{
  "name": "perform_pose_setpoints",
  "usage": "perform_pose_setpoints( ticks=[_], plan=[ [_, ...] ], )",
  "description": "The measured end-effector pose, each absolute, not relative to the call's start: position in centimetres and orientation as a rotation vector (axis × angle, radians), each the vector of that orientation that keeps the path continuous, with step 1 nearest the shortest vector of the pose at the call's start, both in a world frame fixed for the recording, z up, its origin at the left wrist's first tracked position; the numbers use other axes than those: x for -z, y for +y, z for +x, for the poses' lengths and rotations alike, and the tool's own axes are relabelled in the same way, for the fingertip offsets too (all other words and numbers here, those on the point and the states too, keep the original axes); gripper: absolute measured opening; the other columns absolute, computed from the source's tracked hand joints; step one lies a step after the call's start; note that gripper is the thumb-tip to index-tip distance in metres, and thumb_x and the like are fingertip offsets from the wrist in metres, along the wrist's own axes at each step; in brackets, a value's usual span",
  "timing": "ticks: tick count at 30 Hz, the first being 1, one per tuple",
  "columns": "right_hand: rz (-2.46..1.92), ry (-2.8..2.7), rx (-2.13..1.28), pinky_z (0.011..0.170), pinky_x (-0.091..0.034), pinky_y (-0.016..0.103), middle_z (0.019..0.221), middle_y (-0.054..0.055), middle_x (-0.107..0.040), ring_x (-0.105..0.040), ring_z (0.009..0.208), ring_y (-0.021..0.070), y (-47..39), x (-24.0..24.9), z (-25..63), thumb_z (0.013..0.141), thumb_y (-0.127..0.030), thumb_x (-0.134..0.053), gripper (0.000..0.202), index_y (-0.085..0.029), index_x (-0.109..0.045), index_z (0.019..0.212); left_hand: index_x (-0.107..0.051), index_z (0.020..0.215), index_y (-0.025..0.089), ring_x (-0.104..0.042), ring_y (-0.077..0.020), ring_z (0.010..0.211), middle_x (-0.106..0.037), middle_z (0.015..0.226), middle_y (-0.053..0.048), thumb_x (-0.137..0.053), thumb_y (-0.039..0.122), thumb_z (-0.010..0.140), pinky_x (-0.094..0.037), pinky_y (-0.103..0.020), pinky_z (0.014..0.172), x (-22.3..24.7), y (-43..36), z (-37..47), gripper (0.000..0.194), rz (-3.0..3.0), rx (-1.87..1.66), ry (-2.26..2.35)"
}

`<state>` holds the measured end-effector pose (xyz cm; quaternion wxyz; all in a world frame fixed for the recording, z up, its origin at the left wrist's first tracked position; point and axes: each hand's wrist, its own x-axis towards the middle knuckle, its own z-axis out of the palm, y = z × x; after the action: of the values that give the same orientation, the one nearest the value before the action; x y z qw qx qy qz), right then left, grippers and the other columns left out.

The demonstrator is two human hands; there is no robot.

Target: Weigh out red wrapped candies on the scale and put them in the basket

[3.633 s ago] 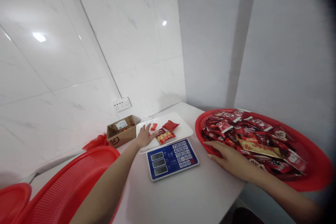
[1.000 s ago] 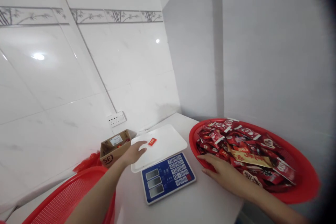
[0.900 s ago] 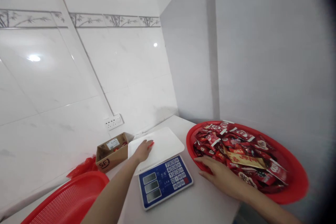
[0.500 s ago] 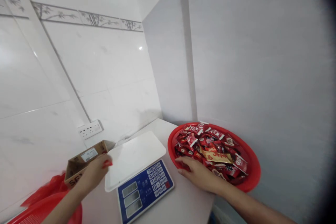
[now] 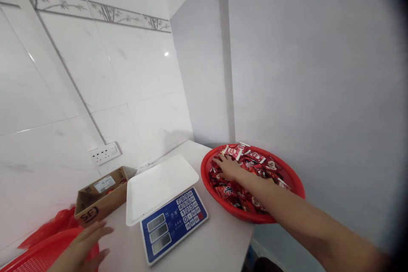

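My right hand (image 5: 228,168) reaches into a red plastic basket (image 5: 299,187) on the right. Its fingers are spread over the red-wrapped snacks (image 5: 228,191) heaped inside, touching those near the basket's far left side. My left hand (image 5: 83,244) is low on the left, open, fingers apart and holding nothing. Just beyond it stands an open cardboard box (image 5: 108,204) with some red pieces partly visible inside. Between the hands lies a digital scale (image 5: 175,225) with a bare white weighing pan (image 5: 161,187).
A second red basket (image 5: 41,255) sits at the lower left, beside a crumpled red plastic bag (image 5: 52,226). The white table (image 5: 219,238) meets a tiled wall with a power socket (image 5: 104,153) and a grey wall at right.
My left hand has let go of a small red item and drawn back from the box toward me. From the basket's near rim, my right hand has moved in over the snacks.
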<state>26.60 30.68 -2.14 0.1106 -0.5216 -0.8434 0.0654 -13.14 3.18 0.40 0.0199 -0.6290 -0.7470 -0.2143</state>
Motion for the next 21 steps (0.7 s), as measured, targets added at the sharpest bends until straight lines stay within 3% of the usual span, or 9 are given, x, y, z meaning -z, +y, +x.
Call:
perform_pose_setpoints(
  ticks=[5,9,16,21],
  plan=[
    [-1.460,-2.445,-0.258,0.088,-0.037,0.045,0.128,0.015,-0.046,-0.048,0.111,0.0316,30.7,3.1,26.3,0.077,-0.013,-0.050,0.039,-0.023,-0.057,0.114,-0.064,0.101,0.034,-0.049,-0.0253,0.118,-0.055,0.127,-0.001,-0.050,0.043,0.075,-0.038,-0.040,0.101,-2.8,7.1,-5.8,0.031,-2.353,0.597,-2.268],
    [-1.307,-2.368,-0.380,0.089,-0.038,0.035,0.117,0.010,-0.056,-0.054,0.103,0.0243,30.5,1.6,27.5,0.072,-0.011,-0.053,0.036,-0.019,-0.058,0.107,-0.064,0.098,0.030,-0.054,-0.0228,0.110,-0.061,0.117,-0.002,-0.053,0.037,0.075,-0.039,-0.037,0.098,-3.9,10.3,-0.3,0.026,-2.603,0.777,-2.214],
    [-1.181,-2.096,-0.641,0.080,-0.047,0.036,0.091,0.005,-0.067,-0.060,0.086,0.0199,29.2,-1.6,29.7,0.080,-0.032,-0.048,0.027,-0.015,-0.056,0.100,-0.058,0.107,0.020,-0.056,-0.0230,0.103,-0.062,0.111,-0.010,-0.059,0.044,0.074,-0.043,-0.034,0.089,-2.8,16.3,6.5,0.042,-2.671,1.750,-2.423],
    [-0.874,-1.683,-1.291,0.081,-0.049,0.038,0.085,0.004,-0.071,-0.065,0.083,0.0203,26.4,-2.8,28.7,0.075,-0.038,-0.059,0.033,-0.018,-0.058,0.100,-0.038,0.124,0.025,-0.055,-0.0219,0.106,-0.055,0.120,-0.012,-0.063,0.049,0.071,-0.045,-0.036,0.085,-1.9,19.3,12.0,0.064,-2.537,2.577,-2.550]
  ],
)
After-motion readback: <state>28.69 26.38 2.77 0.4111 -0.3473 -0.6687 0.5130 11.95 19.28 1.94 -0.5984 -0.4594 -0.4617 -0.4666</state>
